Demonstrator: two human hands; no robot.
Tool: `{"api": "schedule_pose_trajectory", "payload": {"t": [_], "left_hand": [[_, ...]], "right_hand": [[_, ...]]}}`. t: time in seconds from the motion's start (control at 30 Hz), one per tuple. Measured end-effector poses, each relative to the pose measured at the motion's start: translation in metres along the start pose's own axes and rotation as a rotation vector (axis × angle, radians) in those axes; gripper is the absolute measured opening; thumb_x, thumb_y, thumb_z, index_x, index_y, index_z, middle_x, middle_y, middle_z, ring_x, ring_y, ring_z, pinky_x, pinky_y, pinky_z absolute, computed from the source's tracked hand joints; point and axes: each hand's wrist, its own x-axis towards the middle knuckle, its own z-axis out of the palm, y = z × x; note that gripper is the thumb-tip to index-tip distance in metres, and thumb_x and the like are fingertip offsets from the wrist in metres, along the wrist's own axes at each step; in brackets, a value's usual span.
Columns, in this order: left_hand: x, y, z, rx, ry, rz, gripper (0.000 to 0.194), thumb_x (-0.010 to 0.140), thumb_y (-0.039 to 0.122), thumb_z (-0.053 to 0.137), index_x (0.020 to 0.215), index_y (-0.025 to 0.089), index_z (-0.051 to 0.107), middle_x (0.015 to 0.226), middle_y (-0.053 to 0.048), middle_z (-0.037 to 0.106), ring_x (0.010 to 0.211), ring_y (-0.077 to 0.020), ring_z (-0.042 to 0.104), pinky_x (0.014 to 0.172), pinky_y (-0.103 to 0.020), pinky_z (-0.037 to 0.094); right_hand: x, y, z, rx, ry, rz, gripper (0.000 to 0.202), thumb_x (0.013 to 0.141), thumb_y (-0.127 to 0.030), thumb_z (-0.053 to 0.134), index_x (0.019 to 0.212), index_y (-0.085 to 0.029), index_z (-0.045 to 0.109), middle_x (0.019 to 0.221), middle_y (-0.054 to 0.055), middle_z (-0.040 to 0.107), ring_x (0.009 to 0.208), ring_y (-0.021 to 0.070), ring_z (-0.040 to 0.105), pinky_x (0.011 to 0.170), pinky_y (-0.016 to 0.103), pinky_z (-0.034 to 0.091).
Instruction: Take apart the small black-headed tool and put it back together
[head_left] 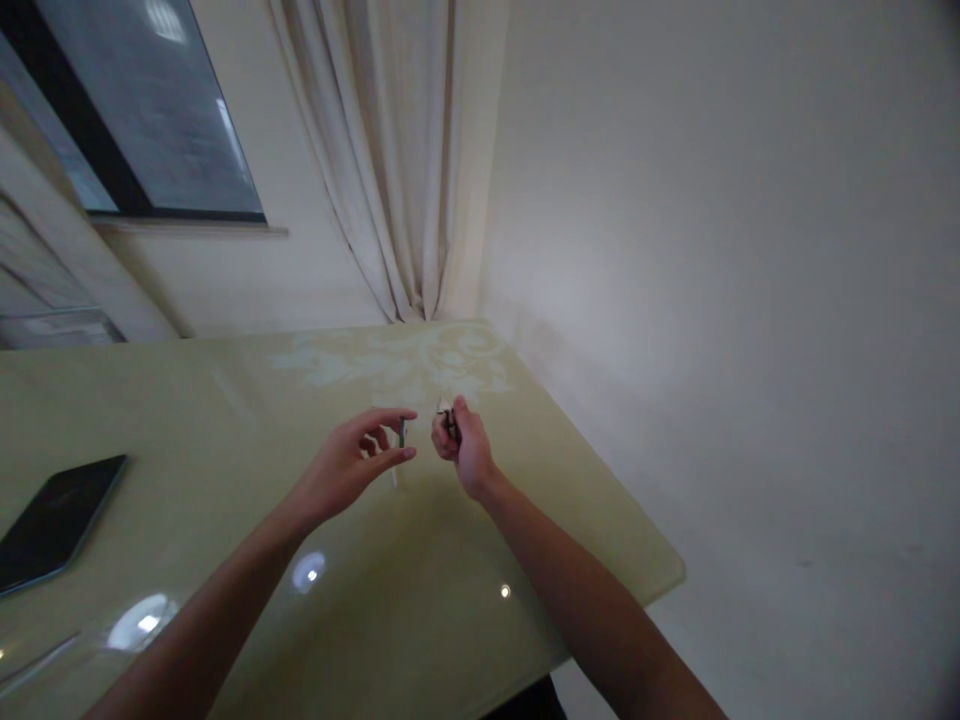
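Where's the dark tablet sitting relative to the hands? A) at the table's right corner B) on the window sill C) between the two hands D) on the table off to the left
D: the dark tablet lies flat on the table near its left edge, well clear of the left hand and the right hand, which are raised together at the middle, each pinching a small item.

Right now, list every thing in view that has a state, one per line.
Left hand: raised over the table, pinching a small thin object upright.
Right hand: closed around a small dark item, too small to identify.
Tablet: lying flat, screen dark.
Curtain: gathered into the corner.
Table: glossy, reflecting ceiling lights.
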Motion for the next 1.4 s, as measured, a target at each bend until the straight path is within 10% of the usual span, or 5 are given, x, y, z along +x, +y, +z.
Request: {"api": "schedule_pose_trajectory", "payload": {"t": [0.3, 0.6, 1.4], "left_hand": [[0.073, -0.037, 0.083, 0.353, -0.158, -0.030, 0.043, 0.077, 0.029, 0.084, 0.119, 0.021, 0.078, 0.122, -0.013, 0.074, 0.116, -0.0302, 0.067, 0.106, -0.041, 0.048], [0.121, -0.054, 0.126, 0.429, -0.161, -0.258, 0.054, 0.075, 0.039, 0.085, 0.126, 0.025, 0.077, 0.120, -0.010, 0.077, 0.111, -0.0310, 0.069, 0.092, -0.036, 0.049], [0.106, -0.077, 0.113, 0.377, -0.157, -0.133, 0.041, 0.084, 0.022, 0.072, 0.124, 0.016, 0.074, 0.101, -0.009, 0.074, 0.093, -0.0196, 0.070, 0.086, -0.030, 0.055]], "right_hand": [[0.028, 0.000, -0.049, -0.154, 0.369, -0.131, 0.071, 0.088, -0.086, 0.043, 0.057, -0.022, 0.042, 0.047, -0.008, 0.029, 0.042, 0.0073, 0.022, 0.042, 0.025, 0.015], [0.037, 0.012, -0.072, -0.252, 0.525, -0.144, 0.072, 0.091, -0.084, 0.036, 0.054, -0.022, 0.043, 0.044, -0.006, 0.032, 0.039, 0.0084, 0.029, 0.040, 0.025, 0.021], [0.039, 0.023, -0.076, -0.337, 0.548, -0.135, 0.072, 0.091, -0.085, 0.033, 0.054, -0.024, 0.042, 0.046, -0.006, 0.031, 0.042, 0.0100, 0.027, 0.043, 0.027, 0.019]]}}
